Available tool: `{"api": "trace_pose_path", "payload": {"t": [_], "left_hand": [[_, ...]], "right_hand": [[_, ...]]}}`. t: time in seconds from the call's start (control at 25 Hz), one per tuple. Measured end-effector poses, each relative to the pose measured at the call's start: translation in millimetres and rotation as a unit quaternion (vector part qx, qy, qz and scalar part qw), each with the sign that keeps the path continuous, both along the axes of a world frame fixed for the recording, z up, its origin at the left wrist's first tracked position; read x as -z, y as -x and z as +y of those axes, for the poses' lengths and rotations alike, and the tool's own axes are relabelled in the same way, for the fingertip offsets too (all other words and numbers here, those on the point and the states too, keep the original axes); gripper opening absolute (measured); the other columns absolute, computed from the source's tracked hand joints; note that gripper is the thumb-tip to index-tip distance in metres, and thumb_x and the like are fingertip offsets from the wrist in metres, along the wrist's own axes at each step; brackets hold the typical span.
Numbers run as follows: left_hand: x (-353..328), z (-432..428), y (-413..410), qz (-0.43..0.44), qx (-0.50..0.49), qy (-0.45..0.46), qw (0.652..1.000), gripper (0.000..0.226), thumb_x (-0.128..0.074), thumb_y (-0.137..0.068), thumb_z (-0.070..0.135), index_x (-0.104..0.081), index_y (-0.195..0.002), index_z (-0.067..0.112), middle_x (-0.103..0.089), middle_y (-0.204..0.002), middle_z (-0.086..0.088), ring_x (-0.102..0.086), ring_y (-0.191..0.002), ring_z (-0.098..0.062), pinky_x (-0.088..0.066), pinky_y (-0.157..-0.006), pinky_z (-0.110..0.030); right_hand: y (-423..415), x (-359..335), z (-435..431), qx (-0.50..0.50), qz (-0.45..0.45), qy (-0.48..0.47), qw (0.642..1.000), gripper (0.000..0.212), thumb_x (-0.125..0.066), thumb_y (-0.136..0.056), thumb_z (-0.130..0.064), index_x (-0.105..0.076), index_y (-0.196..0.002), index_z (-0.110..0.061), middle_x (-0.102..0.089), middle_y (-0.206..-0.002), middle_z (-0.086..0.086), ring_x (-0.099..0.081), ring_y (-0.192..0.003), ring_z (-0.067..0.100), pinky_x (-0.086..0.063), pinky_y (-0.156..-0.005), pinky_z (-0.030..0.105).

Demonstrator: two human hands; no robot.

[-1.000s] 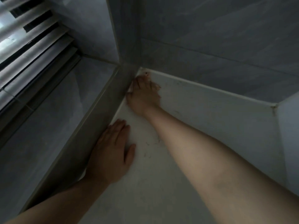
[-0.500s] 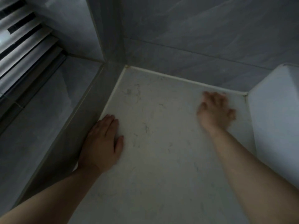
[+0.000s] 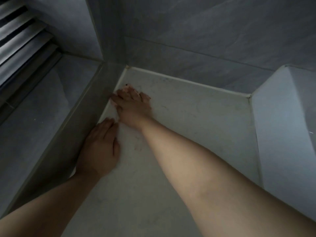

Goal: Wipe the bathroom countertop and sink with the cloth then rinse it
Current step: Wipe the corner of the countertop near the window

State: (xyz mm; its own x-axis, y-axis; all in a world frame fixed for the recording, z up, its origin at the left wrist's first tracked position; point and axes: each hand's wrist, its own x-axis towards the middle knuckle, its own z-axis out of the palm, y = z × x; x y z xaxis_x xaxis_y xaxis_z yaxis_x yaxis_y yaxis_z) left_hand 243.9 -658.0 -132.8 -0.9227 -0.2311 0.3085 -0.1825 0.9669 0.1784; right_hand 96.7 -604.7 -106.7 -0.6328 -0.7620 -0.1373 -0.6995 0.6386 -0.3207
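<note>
In the head view, the right hand [image 3: 133, 106] is reached far forward across the pale countertop [image 3: 196, 120] and set down close to the back-left corner, where the grey tiled wall [image 3: 188, 48] meets the side ledge [image 3: 71, 127]. Its fingers are splayed and bent down onto the surface, and this is judged to be the wiping step, with pressure put through the fingertips so that the corner seam is reached. The cloth itself cannot be made out: a pale patch just beneath that hand may be the cloth or only the sealant line, so whether anything is pinched there cannot be told. The left hand [image 3: 100, 146] is laid flat, fingers together and straight, on the counter right against the ledge, holding nothing. It is probably placed there as a prop, so that weight is carried while the other arm is stretched out. Thin dark marks [image 3: 138, 146], perhaps hairs, are seen on the surface between the two arms, so wiping is judged unfinished. A white fixture [image 3: 282, 120] stands at the right edge, and window slats [image 3: 22, 36] show at upper left. No sink is identified, so rinsing is not yet in hand.
</note>
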Motion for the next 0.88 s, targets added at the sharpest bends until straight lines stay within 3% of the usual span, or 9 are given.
{"api": "trace_pose_path", "payload": {"t": [0.08,0.16,0.28,0.4,0.48,0.6,0.72,0.8,0.88], "left_hand": [[0,0,0,0.000,0.003,0.008,1.000,0.049,-0.034,-0.083,0.017,-0.060,-0.112,-0.012,-0.059,-0.118,-0.030,-0.059,-0.108,-0.041,-0.032,-0.101,-0.041],[0,0,0,-0.008,-0.002,0.011,1.000,0.049,-0.034,-0.083,0.018,-0.061,-0.112,-0.011,-0.059,-0.119,-0.029,-0.059,-0.108,-0.040,-0.030,-0.101,-0.040],[0,0,0,-0.021,-0.010,0.009,1.000,0.052,-0.032,-0.083,0.021,-0.060,-0.113,-0.010,-0.058,-0.121,-0.028,-0.058,-0.110,-0.040,-0.028,-0.102,-0.037],[0,1,0,-0.016,-0.016,0.010,1.000,0.052,-0.032,-0.083,0.021,-0.061,-0.113,-0.009,-0.059,-0.120,-0.028,-0.058,-0.110,-0.040,-0.032,-0.101,-0.040],[-1,3,-1,-0.016,-0.020,0.020,0.999,0.051,-0.032,-0.083,0.022,-0.062,-0.112,-0.009,-0.060,-0.119,-0.027,-0.059,-0.109,-0.039,-0.038,-0.098,-0.042],[-2,7,-5,-0.017,-0.044,0.033,0.998,0.049,-0.033,-0.085,0.022,-0.063,-0.112,-0.007,-0.061,-0.118,-0.026,-0.061,-0.106,-0.038,-0.043,-0.093,-0.042],[-1,16,-22,-0.031,-0.067,0.035,0.997,0.050,-0.033,-0.089,0.025,-0.060,-0.117,-0.006,-0.060,-0.122,-0.024,-0.059,-0.111,-0.037,-0.034,-0.099,-0.041],[0,22,-47,-0.052,-0.061,0.030,0.996,0.056,-0.031,-0.089,0.032,-0.056,-0.124,-0.004,-0.056,-0.128,-0.022,-0.055,-0.118,-0.035,-0.028,-0.102,-0.040],[-1,26,-75,-0.058,-0.059,0.023,0.996,0.059,-0.032,-0.088,0.035,-0.054,-0.127,-0.003,-0.054,-0.131,-0.021,-0.052,-0.121,-0.034,-0.027,-0.103,-0.039]], "right_hand": [[14,9,40,0.032,0.044,-0.002,0.999,0.046,-0.029,-0.100,-0.031,-0.030,-0.146,-0.036,-0.019,-0.158,-0.008,-0.006,-0.147,0.018,-0.005,-0.115,0.046],[28,15,103,0.156,0.091,-0.016,0.984,0.047,-0.026,-0.097,-0.034,-0.035,-0.143,-0.032,-0.027,-0.155,-0.003,-0.013,-0.146,0.022,-0.014,-0.111,0.050],[32,12,215,0.372,0.093,-0.047,0.922,0.049,-0.027,-0.095,-0.032,-0.035,-0.142,-0.028,-0.028,-0.153,0.005,-0.012,-0.145,0.027,-0.018,-0.113,0.051],[5,9,253,0.479,0.076,-0.068,0.872,0.050,-0.034,-0.097,-0.029,-0.029,-0.147,-0.024,-0.022,-0.156,0.008,-0.008,-0.145,0.030,-0.012,-0.116,0.045],[-22,9,218,0.460,0.060,-0.058,0.884,0.053,-0.029,-0.095,-0.032,-0.027,-0.148,-0.023,-0.019,-0.157,0.009,-0.008,-0.145,0.031,-0.014,-0.115,0.049],[-83,11,152,0.203,0.090,-0.016,0.975,0.065,-0.017,-0.084,-0.039,-0.044,-0.140,-0.022,-0.041,-0.148,0.008,-0.032,-0.139,0.031,-0.027,-0.109,0.050],[-92,12,166,0.057,0.089,-0.019,0.994,0.060,-0.022,-0.086,-0.039,-0.054,-0.133,-0.020,-0.052,-0.139,0.007,-0.043,-0.133,0.029,-0.034,-0.106,0.050],[-53,11,194,0.172,0.086,-0.058,0.980,0.065,-0.010,-0.089,-0.043,-0.040,-0.142,-0.020,-0.036,-0.151,0.008,-0.026,-0.141,0.029,-0.022,-0.110,0.049],[-17,4,196,0.353,0.041,-0.063,0.933,0.055,-0.015,-0.097,-0.040,-0.026,-0.148,-0.021,-0.019,-0.158,0.008,-0.010,-0.145,0.030,-0.011,-0.115,0.049]]}}
